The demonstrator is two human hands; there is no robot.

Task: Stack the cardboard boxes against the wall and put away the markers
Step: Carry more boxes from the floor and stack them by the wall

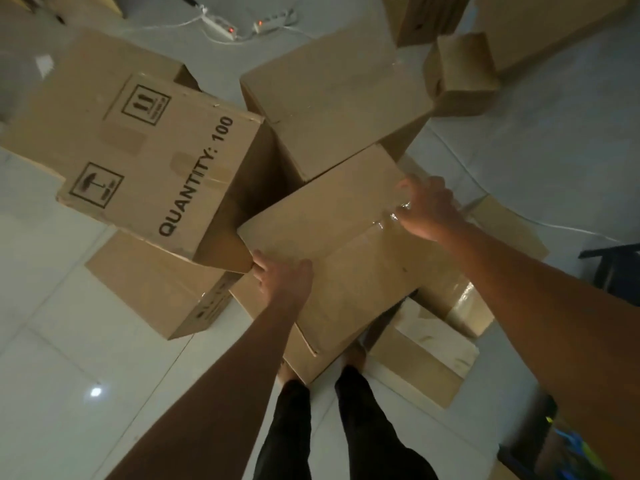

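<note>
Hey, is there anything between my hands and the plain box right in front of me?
No. Both hands are already on the plain box: the left hand at its near left edge, the right hand at its taped far right corner. The printed box sits close beside the left hand, but isn't in the way.

The big brown box (149,157) on the left says "QUANTITY: 100" in black letters on its side. Beside the words sit two small black square signs, too blurry to read.

About ten cardboard boxes (332,244), two power strips (221,27), two hands (282,277)
</note>
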